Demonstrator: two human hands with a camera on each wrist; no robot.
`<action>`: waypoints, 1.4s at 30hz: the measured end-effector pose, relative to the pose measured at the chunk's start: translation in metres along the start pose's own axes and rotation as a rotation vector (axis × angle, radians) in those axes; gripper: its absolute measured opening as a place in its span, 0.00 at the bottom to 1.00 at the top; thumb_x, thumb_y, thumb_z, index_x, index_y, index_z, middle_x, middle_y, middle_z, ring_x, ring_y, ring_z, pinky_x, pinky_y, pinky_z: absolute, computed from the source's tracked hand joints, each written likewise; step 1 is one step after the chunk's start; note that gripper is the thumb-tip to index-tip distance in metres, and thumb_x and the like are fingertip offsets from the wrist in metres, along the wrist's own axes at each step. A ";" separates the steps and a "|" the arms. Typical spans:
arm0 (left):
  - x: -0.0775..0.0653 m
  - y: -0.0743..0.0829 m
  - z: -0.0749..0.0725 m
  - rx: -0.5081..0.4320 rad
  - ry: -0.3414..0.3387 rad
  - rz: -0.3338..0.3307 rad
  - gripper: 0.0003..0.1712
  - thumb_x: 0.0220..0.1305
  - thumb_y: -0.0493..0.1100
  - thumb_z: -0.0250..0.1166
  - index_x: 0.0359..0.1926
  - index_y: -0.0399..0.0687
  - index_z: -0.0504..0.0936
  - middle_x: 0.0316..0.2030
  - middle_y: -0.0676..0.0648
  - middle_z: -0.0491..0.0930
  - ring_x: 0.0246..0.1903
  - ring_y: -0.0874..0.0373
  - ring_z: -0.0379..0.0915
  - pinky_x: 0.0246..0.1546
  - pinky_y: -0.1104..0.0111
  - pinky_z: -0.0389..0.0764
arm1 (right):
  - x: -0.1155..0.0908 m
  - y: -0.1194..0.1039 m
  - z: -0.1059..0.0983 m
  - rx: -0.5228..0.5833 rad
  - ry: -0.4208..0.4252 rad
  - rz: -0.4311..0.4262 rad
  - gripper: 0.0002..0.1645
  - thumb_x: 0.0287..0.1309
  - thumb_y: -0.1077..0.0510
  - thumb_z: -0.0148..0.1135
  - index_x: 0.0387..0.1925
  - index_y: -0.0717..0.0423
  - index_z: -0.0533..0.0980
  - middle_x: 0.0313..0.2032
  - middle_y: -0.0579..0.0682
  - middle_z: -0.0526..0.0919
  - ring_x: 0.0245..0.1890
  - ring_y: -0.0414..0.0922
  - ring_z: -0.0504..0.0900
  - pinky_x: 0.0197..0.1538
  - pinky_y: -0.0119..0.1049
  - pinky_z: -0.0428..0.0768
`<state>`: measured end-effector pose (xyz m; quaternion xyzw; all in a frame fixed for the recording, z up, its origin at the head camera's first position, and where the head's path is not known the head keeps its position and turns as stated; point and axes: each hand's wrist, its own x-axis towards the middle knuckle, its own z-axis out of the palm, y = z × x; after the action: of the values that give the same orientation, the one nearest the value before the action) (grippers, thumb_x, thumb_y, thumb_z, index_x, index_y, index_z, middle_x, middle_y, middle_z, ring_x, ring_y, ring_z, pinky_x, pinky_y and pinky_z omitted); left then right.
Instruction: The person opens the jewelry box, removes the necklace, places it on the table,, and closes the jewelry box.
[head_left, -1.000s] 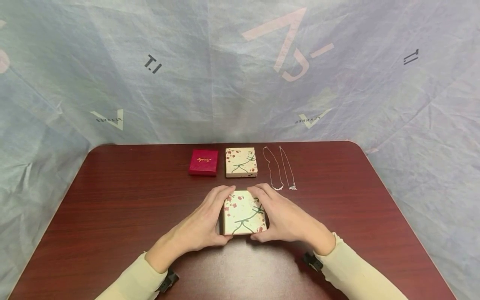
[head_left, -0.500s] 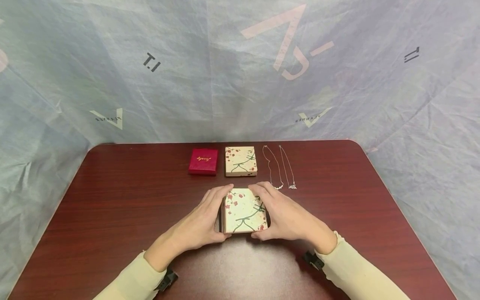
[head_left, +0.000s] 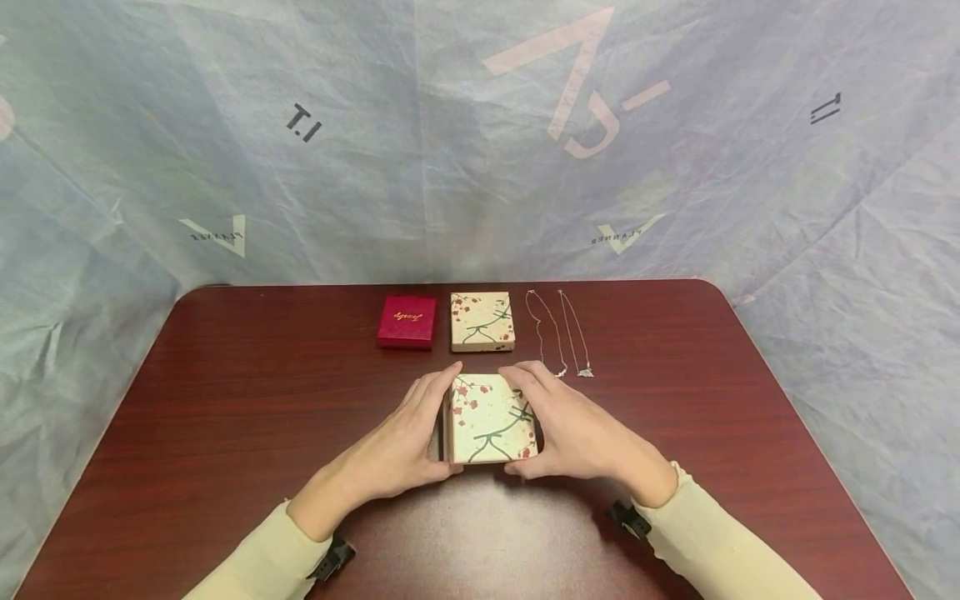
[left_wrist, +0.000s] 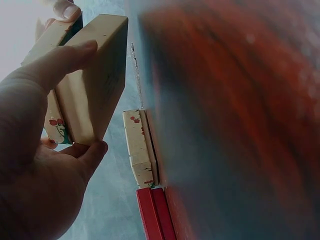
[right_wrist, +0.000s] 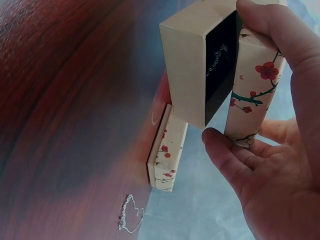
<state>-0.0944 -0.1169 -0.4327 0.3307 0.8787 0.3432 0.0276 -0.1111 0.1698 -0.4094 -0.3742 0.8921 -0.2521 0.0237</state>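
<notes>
Between both hands is a square cream jewelry box with its lid partly off. My right hand (head_left: pixel 573 429) grips the floral lid (head_left: pixel 491 421) by its front and back sides. With thumb and fingers, my left hand (head_left: pixel 401 442) holds the plain cream box base (left_wrist: pixel 95 82) just beneath. From the right wrist, the lid shows tilted away from the base, leaving a gap on the left-hand side. Through that gap a silver chain (right_wrist: pixel 217 59) shows against the dark lining. Most of the inside is hidden by the lid.
Behind the hands stand a closed floral box (head_left: pixel 480 321) and, left of it, a red box (head_left: pixel 407 321) with gold lettering. Two silver necklaces (head_left: pixel 573 333) lie stretched out to their right. A grey printed cloth (head_left: pixel 420 142) hangs behind the dark red table (head_left: pixel 247 400).
The lid has shifted slightly right and up off the base in my right hand, so more of the base's left side shows. The boxes and necklaces behind stay put.
</notes>
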 end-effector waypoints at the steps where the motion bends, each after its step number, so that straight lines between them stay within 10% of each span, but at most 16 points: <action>1: 0.000 0.000 0.000 0.001 -0.001 -0.001 0.77 0.47 0.41 0.88 0.85 0.49 0.42 0.74 0.46 0.60 0.73 0.57 0.56 0.75 0.61 0.62 | 0.000 0.000 0.000 0.000 0.000 0.000 0.70 0.39 0.37 0.86 0.78 0.54 0.60 0.67 0.47 0.67 0.56 0.38 0.75 0.62 0.38 0.79; 42: -0.005 -0.007 -0.003 0.004 0.021 -0.030 0.64 0.48 0.41 0.85 0.80 0.37 0.55 0.73 0.44 0.58 0.71 0.54 0.60 0.74 0.59 0.65 | -0.026 0.010 -0.023 -0.009 -0.030 0.103 0.71 0.37 0.42 0.86 0.79 0.56 0.58 0.71 0.46 0.64 0.62 0.39 0.73 0.65 0.40 0.78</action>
<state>-0.0950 -0.1255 -0.4354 0.3141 0.8844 0.3444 0.0227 -0.1043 0.2038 -0.3977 -0.3315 0.9109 -0.2410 0.0481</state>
